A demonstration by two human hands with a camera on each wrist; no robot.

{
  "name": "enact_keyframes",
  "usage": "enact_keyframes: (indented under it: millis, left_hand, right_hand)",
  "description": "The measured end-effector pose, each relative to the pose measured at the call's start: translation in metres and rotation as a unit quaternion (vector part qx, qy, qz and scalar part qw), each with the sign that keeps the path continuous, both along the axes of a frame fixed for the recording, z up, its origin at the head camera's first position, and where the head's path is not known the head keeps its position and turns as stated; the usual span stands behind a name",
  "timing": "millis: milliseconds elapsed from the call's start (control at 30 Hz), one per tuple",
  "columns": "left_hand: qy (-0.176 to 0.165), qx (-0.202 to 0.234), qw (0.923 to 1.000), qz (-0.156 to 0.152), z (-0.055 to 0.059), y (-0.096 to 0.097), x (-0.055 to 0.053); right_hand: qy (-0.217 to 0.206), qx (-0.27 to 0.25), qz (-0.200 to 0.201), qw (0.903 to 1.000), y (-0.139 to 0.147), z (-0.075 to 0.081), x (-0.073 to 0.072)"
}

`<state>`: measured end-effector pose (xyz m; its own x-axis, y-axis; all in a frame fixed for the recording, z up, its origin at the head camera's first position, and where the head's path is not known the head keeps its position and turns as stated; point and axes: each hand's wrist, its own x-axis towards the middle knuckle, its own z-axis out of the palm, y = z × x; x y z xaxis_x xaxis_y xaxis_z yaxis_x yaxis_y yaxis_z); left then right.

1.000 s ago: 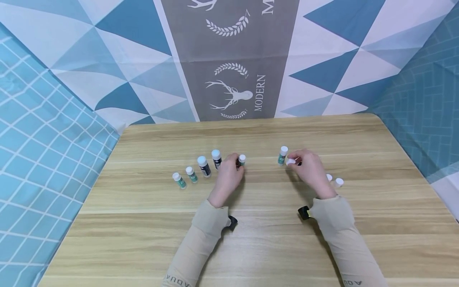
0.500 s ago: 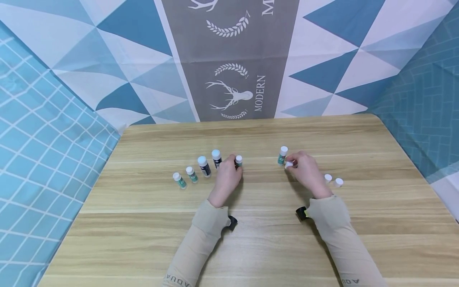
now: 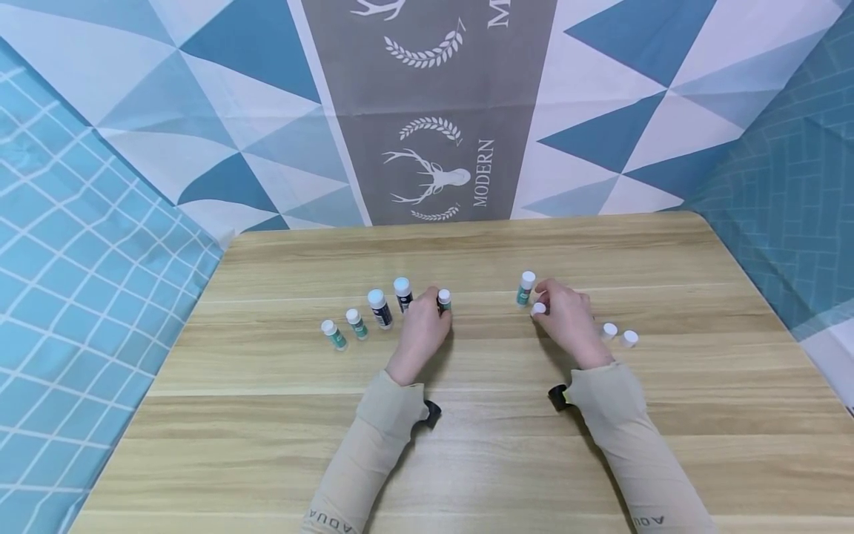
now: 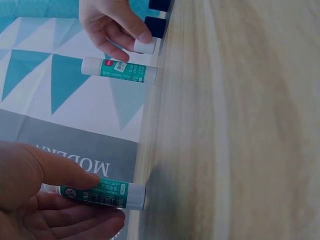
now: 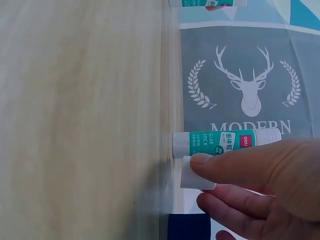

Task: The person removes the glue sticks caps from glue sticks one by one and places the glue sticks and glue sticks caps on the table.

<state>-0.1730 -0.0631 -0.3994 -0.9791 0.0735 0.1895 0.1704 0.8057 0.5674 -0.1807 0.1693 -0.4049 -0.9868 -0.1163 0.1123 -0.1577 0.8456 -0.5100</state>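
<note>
In the head view my left hand [image 3: 425, 326] grips a small green-labelled glue stick [image 3: 444, 300] with a white cap, upright at the tabletop. The left wrist view shows the thumb on its label and fingers behind it. My right hand [image 3: 567, 319] pinches a short white cylinder [image 5: 192, 175] between thumb and fingers, low over the table. Right beside that cylinder stands another green glue stick [image 3: 526, 288], upright and capped. Whether the cylinder's base touches the wood, I cannot tell.
Left of my left hand stand two green glue sticks [image 3: 356, 324] and two larger dark-labelled ones [image 3: 380, 309], all upright. Two short white-topped pieces [image 3: 609, 331] stand right of my right hand; their sides look dark blue [image 4: 155, 27] in the left wrist view. Patterned cloth hangs behind the table.
My left hand has brought its glue stick slightly left, then stayed still. My right hand has shifted slightly left and lowered the white cylinder, which has gone from tilted to upright.
</note>
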Motion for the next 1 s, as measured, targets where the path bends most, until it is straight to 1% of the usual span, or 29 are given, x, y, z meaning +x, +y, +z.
enact_keyframes:
  millis: [100, 300, 567, 767, 933, 1000]
  left_hand:
    - [-0.004, 0.0, 1.0, 0.002, -0.0003, -0.0002, -0.0003]
    - [-0.005, 0.006, 1.0, 0.006, -0.0004, -0.0011, -0.0008]
    - [-0.009, 0.02, 0.9998, -0.002, 0.0002, -0.004, -0.0024]
    - [0.001, 0.012, 0.9999, 0.0, 0.0007, -0.0048, -0.0018]
    - [-0.008, 0.005, 0.9999, 0.013, 0.0023, -0.0062, -0.0005]
    - [-0.01, 0.001, 0.9998, 0.015, 0.0027, -0.0066, -0.0003]
  right_hand:
    - [-0.01, 0.001, 0.001, 0.9999, -0.0003, -0.0014, 0.0003]
    - [-0.012, 0.004, 0.006, 0.9999, -0.0007, -0.0032, -0.0002]
    - [-0.018, -0.003, 0.002, 0.9998, -0.0006, -0.0021, -0.0005]
    - [0.008, -0.034, -0.009, 0.9993, -0.003, -0.0006, -0.0004]
    - [0.042, -0.066, -0.009, 0.9969, -0.0069, 0.0028, -0.0014]
    - [0.048, -0.076, -0.007, 0.9959, -0.0083, 0.0042, -0.0018]
